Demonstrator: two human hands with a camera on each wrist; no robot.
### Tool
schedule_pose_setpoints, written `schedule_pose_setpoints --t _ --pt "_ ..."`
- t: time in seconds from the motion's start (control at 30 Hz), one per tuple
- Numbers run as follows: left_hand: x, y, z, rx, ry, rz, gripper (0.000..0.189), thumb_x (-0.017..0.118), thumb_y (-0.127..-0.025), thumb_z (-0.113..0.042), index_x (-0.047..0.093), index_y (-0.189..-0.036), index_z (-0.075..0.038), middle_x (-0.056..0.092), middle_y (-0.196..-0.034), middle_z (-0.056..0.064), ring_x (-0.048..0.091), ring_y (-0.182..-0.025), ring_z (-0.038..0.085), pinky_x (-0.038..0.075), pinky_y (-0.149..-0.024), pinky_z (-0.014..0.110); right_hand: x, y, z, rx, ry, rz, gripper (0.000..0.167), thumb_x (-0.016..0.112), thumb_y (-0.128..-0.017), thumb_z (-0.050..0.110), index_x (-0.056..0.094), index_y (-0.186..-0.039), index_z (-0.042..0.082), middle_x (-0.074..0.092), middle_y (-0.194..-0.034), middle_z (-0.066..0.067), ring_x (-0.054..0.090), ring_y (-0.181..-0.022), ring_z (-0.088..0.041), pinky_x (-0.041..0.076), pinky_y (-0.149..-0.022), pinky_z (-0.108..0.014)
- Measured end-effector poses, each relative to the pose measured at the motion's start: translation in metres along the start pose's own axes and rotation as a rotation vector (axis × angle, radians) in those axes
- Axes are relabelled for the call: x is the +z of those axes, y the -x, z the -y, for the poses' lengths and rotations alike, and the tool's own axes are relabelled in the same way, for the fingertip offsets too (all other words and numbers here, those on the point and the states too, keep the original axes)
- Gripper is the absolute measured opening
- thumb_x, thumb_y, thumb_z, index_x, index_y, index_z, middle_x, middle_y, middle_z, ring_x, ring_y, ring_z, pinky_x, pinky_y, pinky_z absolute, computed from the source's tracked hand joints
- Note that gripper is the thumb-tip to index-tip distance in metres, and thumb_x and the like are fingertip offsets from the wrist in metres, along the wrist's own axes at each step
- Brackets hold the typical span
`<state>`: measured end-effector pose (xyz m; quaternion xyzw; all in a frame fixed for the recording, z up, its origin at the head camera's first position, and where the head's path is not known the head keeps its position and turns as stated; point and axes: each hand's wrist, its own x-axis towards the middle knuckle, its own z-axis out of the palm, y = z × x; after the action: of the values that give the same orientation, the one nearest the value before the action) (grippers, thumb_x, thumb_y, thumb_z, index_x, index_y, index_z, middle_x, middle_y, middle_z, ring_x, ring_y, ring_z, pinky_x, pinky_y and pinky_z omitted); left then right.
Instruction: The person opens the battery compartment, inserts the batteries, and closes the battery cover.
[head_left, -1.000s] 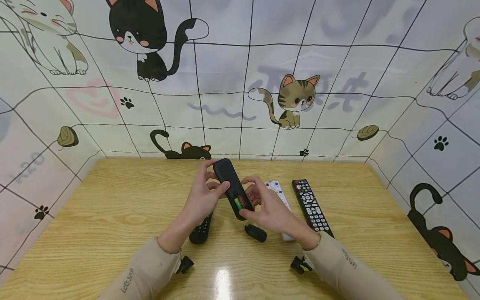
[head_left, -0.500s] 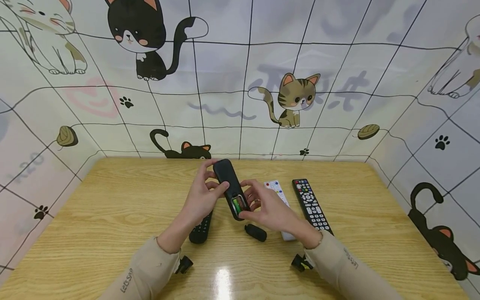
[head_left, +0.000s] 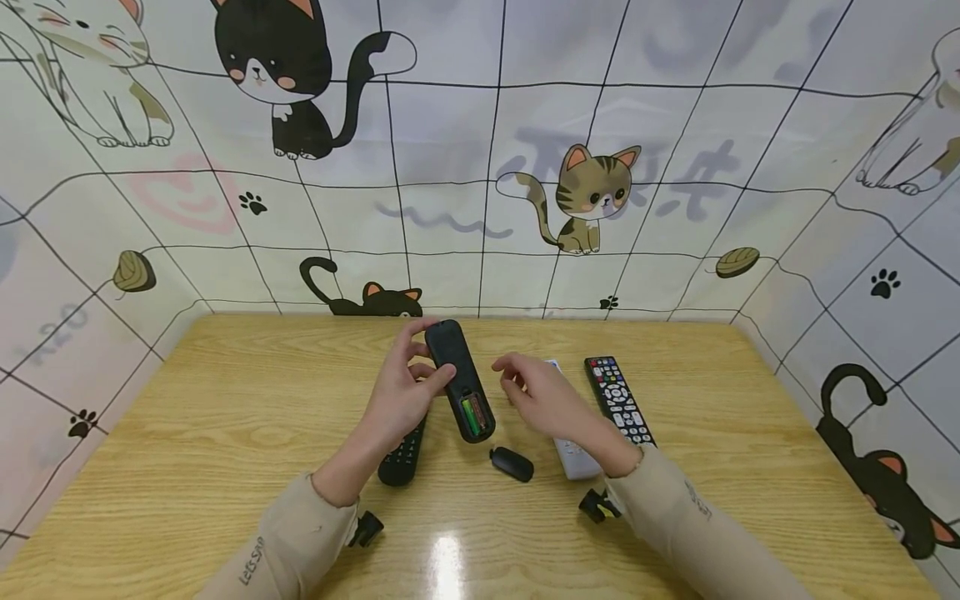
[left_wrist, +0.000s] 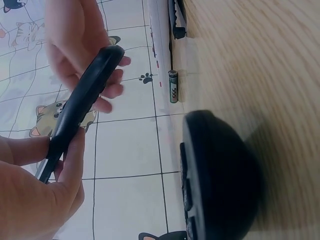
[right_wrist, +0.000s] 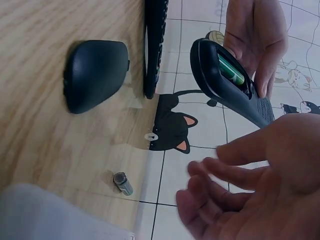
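My left hand (head_left: pixel 400 385) holds a black remote control (head_left: pixel 459 367) off the table, thumb on its back. The back faces up at a tilt, and its uncovered battery compartment shows a green battery (head_left: pixel 470 414) beside a darker one. To the right, my right hand (head_left: pixel 551 402) is apart from the remote, fingers loosely bent and holding nothing, as the right wrist view shows. Below the remote, a black battery cover (head_left: pixel 512 464) lies on the table. Both wrist views show a loose battery (left_wrist: pixel 173 86) on the table; in the head view it is hidden.
Another black remote (head_left: pixel 401 457) lies under my left wrist. A white remote (head_left: pixel 576 458) is partly covered by my right hand, with a long black remote (head_left: pixel 621 400) to its right. The wooden table (head_left: pixel 247 417) meets a cat-printed backdrop (head_left: pixel 442 217) behind and at both sides.
My right hand has let go of the remote's lower end and moved away to the right. The battery compartment is now in fuller view. My left hand keeps its hold nearly in place.
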<state>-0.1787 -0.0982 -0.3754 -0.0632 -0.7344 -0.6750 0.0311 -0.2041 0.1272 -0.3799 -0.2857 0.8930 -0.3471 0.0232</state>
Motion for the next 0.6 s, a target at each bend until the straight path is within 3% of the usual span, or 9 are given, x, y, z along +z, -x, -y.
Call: schedule_pose_setpoints --t 0.23,0.43,0.6 --pt "-0.001 0.001 -0.002 0.002 -0.002 0.006 0.067 0.067 -0.096 0.008 0.043 -0.151 -0.021 0.056 -0.115 0.02 0.066 -0.084 0.028 0.059 -0.079 0.04 -0.003 -0.011 -0.004 0.05 0.197 0.111 0.024 0.059 -0.101 -0.002 0.064 -0.125 -0.006 0.067 -0.111 -0.017 0.064 -0.098 -0.03 0.054 -0.081 -0.042" --pt "-0.001 0.002 -0.002 0.003 -0.012 0.013 0.067 0.068 -0.096 0.008 0.042 -0.152 -0.019 0.056 -0.115 0.02 0.067 -0.085 0.028 0.057 -0.078 0.04 -0.005 -0.024 -0.006 0.1 0.266 0.162 0.022 0.064 -0.099 0.0 0.067 -0.12 -0.007 0.069 -0.095 -0.012 0.064 -0.077 -0.022 0.053 -0.069 -0.036" --pt "-0.001 0.001 -0.002 0.0 -0.018 0.014 0.067 0.068 -0.096 0.007 0.042 -0.152 -0.019 0.055 -0.115 0.02 0.067 -0.085 0.028 0.057 -0.079 0.044 -0.006 -0.032 -0.007 0.149 0.284 0.207 0.026 0.067 -0.099 0.004 0.067 -0.121 -0.009 0.071 -0.095 -0.013 0.065 -0.073 -0.019 0.055 -0.067 -0.034"
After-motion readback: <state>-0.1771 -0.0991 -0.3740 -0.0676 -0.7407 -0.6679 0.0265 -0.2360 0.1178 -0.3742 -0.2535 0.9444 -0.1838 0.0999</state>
